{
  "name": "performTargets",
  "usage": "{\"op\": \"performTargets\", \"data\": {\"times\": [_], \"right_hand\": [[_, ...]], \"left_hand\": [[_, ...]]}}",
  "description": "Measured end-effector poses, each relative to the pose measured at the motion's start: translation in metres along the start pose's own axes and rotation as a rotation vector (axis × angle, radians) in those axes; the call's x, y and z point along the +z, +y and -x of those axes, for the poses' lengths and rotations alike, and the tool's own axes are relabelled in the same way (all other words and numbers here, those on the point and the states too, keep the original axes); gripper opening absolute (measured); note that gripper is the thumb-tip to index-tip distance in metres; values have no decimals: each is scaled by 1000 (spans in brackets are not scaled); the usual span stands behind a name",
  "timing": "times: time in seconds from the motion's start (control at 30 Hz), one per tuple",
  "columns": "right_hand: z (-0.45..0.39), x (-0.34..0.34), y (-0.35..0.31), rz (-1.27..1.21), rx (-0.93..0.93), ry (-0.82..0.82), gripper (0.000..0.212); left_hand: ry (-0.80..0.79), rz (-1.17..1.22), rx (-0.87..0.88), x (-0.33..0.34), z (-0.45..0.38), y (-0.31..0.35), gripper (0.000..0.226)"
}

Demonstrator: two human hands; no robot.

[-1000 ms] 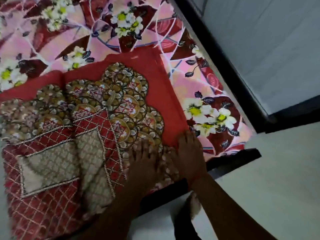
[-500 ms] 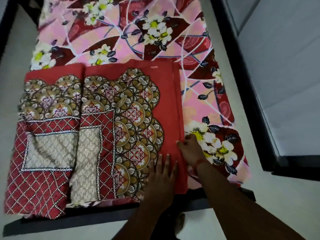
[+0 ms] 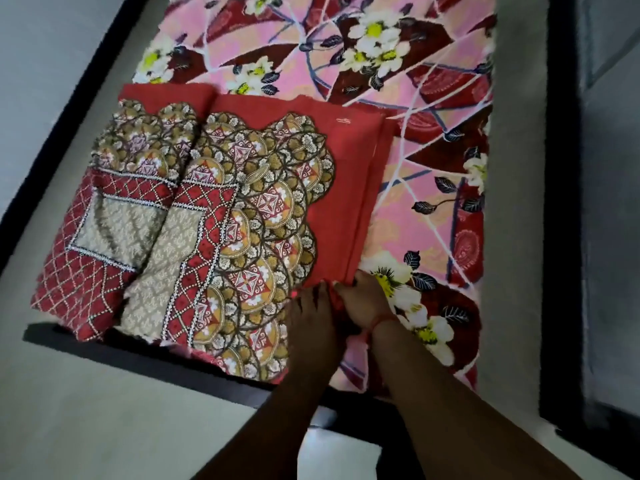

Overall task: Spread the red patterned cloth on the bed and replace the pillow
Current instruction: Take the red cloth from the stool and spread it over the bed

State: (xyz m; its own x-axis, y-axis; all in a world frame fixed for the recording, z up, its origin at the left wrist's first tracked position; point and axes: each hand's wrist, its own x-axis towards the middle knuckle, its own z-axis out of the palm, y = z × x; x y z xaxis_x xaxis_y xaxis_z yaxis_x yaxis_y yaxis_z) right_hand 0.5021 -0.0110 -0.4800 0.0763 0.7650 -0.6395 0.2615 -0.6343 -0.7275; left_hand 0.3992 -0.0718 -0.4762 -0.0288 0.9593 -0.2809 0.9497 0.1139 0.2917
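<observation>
The red patterned cloth (image 3: 263,209) lies folded in thick layers on the near end of the bed (image 3: 433,161), which is covered by a pink floral sheet. My left hand (image 3: 313,317) and my right hand (image 3: 367,299) meet at the cloth's near right corner. Both pinch the red edge there, fingers curled around it. No pillow is in view.
A dark bed frame (image 3: 156,368) runs along the near edge and up the left side. Pale floor (image 3: 86,427) lies in front. A dark vertical frame (image 3: 561,237) and a grey wall (image 3: 609,168) stand to the right of the bed.
Both hands slid from flat on the cloth's near edge to its right corner and closed on the red edge. The view has shifted so the whole folded cloth shows.
</observation>
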Motion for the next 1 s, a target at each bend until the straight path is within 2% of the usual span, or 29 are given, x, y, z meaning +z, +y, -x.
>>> {"op": "performTargets", "data": {"times": [0.2, 0.37, 0.6, 0.67, 0.8, 0.87, 0.93, 1.0], "right_hand": [[2, -13, 1, 17, 30, -122, 22], [4, -19, -3, 30, 26, -192, 9], [-12, -21, 1, -133, 145, -321, 16], [-22, -21, -5, -132, 193, -322, 24], [-58, -25, -48, 43, -49, -135, 37], [-70, -32, -68, 130, -168, -101, 30], [-76, -44, -72, 137, -201, -121, 21], [-79, -66, -60, 132, -152, -141, 16]], "left_hand": [[-77, -44, -156, -11, 5, 17, 74], [-83, -54, -214, -15, 15, 17, 60], [-145, -92, -237, -9, 16, 19, 59], [-157, -52, -236, -15, 16, 20, 55], [-107, -22, -241, -19, 15, 32, 50], [-51, -5, -236, -19, 15, 46, 49], [-21, 17, -251, -23, 21, 62, 52], [-2, 26, -245, -24, 22, 76, 53]]}}
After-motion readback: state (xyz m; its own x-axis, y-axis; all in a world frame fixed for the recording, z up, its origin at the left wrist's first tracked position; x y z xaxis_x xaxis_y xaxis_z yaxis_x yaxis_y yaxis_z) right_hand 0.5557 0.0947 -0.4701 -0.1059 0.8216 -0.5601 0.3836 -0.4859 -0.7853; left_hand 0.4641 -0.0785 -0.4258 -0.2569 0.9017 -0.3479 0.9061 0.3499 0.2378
